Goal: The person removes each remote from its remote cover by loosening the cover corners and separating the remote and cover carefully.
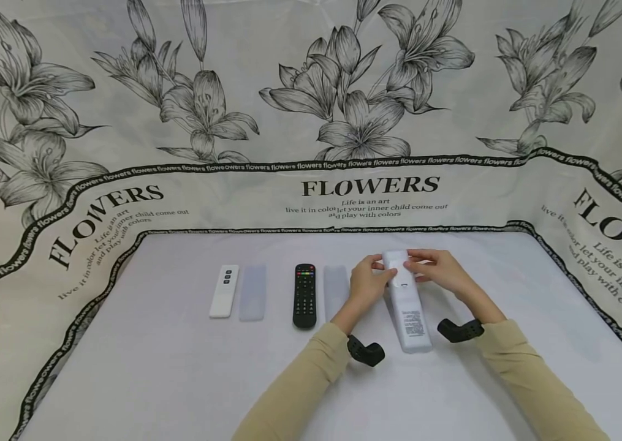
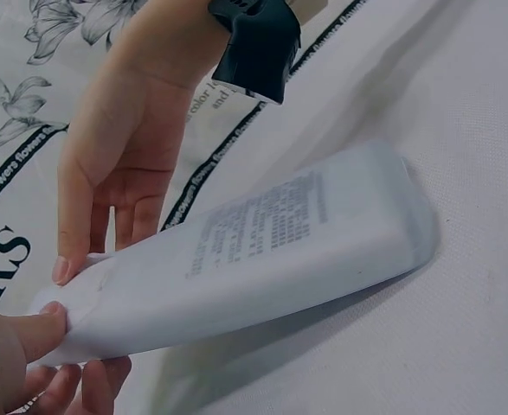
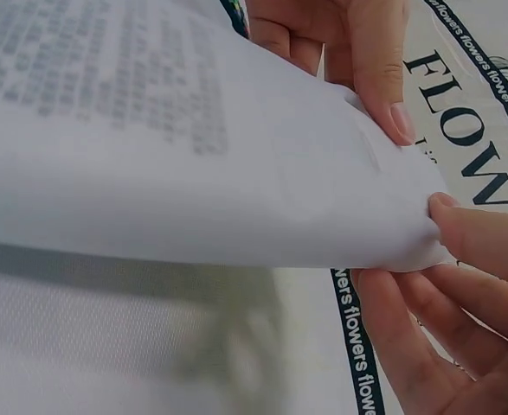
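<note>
A white remote control (image 1: pixel 405 300) lies back side up, with small printed text toward its near end, inside a translucent sleeve. Its far end is raised off the table and the near end rests on the cloth. At the far end's left edge my left hand (image 1: pixel 367 283) pinches it, thumb on top and fingers beneath. My right hand (image 1: pixel 439 269) pinches the same end from the right, thumb on top. In the right wrist view, the sleeve (image 3: pixel 262 173) hugs the remote closely; both thumbs press near its end.
Left of the hands, a flat translucent sleeve (image 1: pixel 335 285) lies beside a black remote (image 1: pixel 304 297). Farther left are another sleeve (image 1: pixel 252 293) and a slim white remote (image 1: pixel 225 291). A white cloth (image 1: pixel 167 361) covers the table, and a flower-printed curtain (image 1: pixel 222 196) rises behind.
</note>
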The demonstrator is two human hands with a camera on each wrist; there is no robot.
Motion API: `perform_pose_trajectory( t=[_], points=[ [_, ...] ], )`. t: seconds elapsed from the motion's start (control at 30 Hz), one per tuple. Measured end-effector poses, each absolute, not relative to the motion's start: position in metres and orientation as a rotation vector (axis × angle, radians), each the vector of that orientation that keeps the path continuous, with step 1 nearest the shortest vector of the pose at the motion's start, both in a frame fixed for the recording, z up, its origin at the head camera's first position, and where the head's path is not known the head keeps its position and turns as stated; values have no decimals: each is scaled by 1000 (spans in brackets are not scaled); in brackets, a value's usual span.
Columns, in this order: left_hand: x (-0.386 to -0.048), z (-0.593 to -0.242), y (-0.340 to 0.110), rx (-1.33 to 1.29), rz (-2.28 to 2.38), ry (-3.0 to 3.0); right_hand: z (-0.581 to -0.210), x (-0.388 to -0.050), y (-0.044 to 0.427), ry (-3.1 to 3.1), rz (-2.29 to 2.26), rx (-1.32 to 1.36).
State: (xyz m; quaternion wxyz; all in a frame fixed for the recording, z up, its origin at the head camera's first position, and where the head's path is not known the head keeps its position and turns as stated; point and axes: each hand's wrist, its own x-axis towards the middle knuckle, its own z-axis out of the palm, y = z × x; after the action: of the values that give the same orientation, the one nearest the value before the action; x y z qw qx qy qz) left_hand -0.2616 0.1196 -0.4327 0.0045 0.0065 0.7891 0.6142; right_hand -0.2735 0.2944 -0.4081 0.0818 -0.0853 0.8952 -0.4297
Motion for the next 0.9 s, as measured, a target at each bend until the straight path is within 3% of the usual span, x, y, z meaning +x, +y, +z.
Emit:
perform_pose_trajectory(
  t=[0.9],
  points=[
    [-258,-420,106,404,1675,2671,-400,-257,284,3041,-1045,-521]
  ],
)
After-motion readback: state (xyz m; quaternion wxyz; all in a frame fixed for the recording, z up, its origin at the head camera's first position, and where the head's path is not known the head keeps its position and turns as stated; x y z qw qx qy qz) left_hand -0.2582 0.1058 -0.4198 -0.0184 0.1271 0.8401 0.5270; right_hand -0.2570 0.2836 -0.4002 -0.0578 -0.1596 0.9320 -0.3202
